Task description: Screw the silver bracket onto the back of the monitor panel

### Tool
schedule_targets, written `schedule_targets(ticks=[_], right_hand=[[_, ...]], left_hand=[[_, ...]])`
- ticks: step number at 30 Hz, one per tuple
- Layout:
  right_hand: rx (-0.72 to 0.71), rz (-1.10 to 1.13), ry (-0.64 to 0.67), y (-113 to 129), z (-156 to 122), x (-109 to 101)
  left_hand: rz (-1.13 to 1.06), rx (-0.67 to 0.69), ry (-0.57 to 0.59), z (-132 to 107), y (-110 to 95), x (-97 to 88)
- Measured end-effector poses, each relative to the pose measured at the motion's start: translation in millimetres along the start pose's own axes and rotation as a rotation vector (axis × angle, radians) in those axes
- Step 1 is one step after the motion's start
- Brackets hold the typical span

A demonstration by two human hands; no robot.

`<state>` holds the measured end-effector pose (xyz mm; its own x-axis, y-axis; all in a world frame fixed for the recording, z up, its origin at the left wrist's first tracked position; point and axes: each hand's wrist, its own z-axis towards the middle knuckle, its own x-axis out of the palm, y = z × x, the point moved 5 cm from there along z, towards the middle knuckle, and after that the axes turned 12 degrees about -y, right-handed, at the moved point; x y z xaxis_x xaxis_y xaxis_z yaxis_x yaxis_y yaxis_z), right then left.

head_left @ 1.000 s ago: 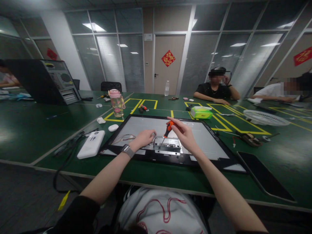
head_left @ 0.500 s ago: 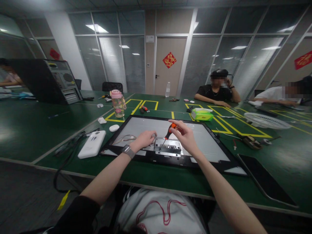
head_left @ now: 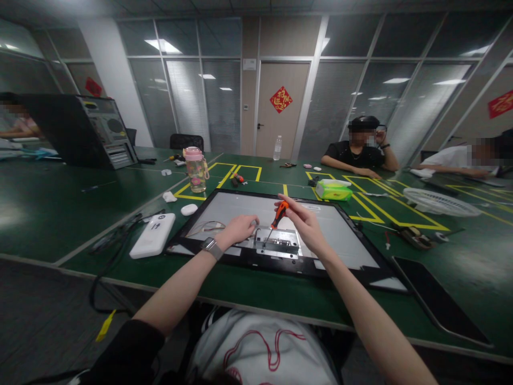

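Note:
A monitor panel with a black frame lies face down on the green table. A small metal bracket sits on its near middle. My right hand is closed round an orange-handled screwdriver, whose tip points down at the bracket's left end. My left hand, with a watch on the wrist, rests curled on the panel just left of the bracket, fingertips at its edge. Whether those fingers hold anything is hidden.
A white power bank and cables lie left of the panel; a pink-lidded bottle and a computer case stand further back. A green tissue pack, a fan grille and a dark panel lie right. Two people sit across.
The hands keep their places on the bracket; the screwdriver handle shifts only slightly in my right hand. The view has tilted a little.

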<state>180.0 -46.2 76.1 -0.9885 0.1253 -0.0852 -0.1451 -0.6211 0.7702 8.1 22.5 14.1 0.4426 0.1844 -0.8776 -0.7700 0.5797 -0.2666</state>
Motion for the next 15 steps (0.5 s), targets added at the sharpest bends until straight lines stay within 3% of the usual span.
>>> schedule_targets(ticks=[3, 6, 9, 13, 15], right_hand=[[-0.034, -0.041, -0.060, -0.5, 0.7, -0.9], [-0.158, -0.185, -0.168, 3.2, 0.1, -4.5], [-0.253, -0.272, -0.173, 7.7, -1.8, -4.3], [-0.158, -0.138, -0.096, 7.0, -2.2, -0.8], [-0.132, -0.114, -0.133, 7.3, -2.0, -2.0]], left_hand=[[-0.006, -0.006, 0.007, 0.3, 0.0, 0.2], [-0.012, 0.001, 0.005, 0.4, -0.6, 0.0], [-0.010, -0.003, 0.005, 0.3, -1.0, -0.6], [0.000, -0.009, 0.008, 0.1, -0.6, -0.7], [0.001, -0.003, 0.007, 0.3, -0.3, -0.2]])
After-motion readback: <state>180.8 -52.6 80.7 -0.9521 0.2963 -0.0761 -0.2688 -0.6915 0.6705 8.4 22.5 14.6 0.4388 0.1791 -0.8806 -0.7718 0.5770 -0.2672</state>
